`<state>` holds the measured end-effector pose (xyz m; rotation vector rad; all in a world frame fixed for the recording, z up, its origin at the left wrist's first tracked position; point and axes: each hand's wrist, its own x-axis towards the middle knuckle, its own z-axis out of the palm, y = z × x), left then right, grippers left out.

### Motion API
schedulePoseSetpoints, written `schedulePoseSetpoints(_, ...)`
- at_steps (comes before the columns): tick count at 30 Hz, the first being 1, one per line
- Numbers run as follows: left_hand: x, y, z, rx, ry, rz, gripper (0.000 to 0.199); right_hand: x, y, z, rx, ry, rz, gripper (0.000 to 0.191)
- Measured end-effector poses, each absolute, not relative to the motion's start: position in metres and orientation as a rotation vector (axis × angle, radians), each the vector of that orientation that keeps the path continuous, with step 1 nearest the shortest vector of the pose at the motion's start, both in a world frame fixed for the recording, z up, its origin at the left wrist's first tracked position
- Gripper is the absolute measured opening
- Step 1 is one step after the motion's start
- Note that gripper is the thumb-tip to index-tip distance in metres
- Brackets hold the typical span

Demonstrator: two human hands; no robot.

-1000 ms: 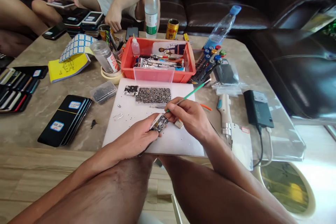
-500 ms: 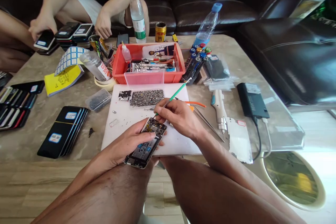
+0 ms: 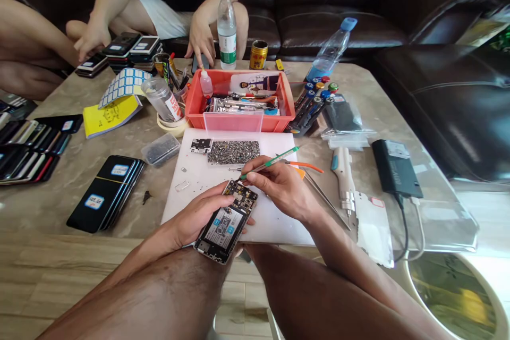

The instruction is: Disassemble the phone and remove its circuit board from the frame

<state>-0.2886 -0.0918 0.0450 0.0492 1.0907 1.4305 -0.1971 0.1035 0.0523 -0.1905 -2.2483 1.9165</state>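
An opened phone [image 3: 225, 226], its battery and circuit board bare, lies tilted in my left hand [image 3: 203, 211] above my knee. The left thumb rests on the board's edge, and fingertips show at the phone's far side. My right hand [image 3: 281, 187] pinches a thin green stick-like tool [image 3: 274, 159]. The tool's dark tip is at the upper end of the phone; whether it touches cannot be made out. Under both hands is a white mat [image 3: 274, 228]. On it lie a screw-covered plate [image 3: 234, 152], a small dark phone part [image 3: 201, 145] and tiny loose screws.
Behind the mat stands a red bin [image 3: 239, 125] of tools. Screwdrivers [image 3: 311, 101], a white electric screwdriver [image 3: 342, 172], tweezers [image 3: 326, 196] and a black power bank [image 3: 397, 167] are on the right. Stacked phones [image 3: 105, 194] lie left. Another person's hand [image 3: 201, 37] reaches behind the bin.
The green tool now leans lower toward the right. My left thumb has shifted back toward the board's left edge. The view has swung left, and the other person's hand has reached the dark phone behind the bin.
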Motion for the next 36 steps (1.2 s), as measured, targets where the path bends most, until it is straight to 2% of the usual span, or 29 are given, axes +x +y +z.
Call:
schedulePoseSetpoints(4, -0.290, -0.094, 0.041, 0.024, 1.041, 1.427, 0.029, -0.198, 0.103, 0.050, -0.172, -2.244, 1.930, 0.026)
schedulePoseSetpoints(10, -0.294, -0.101, 0.035, 0.152, 1.005, 1.389, 0.043, -0.196, 0.102, 0.055, -0.193, -2.306, 1.932, 0.035)
schedulePoseSetpoints(14, -0.295, -0.102, 0.036, 0.230, 0.978, 1.365, 0.050, -0.197, 0.103, 0.059, -0.085, -2.358, 1.883, 0.027)
schedulePoseSetpoints(18, -0.296, -0.102, 0.039, 0.233, 0.975, 1.352, 0.049, -0.196, 0.105, 0.061, 0.026, -2.364, 1.875, 0.020)
schedulePoseSetpoints(26, -0.297, -0.101, 0.036, 0.265, 0.981, 1.345, 0.052, -0.192, 0.107, 0.062, -0.035, -2.371, 1.901, 0.024)
schedulePoseSetpoints(36, -0.301, -0.102, 0.031, 0.358, 0.987, 1.318, 0.053, -0.194, 0.111, 0.062, 0.257, -2.437, 1.722, 0.011)
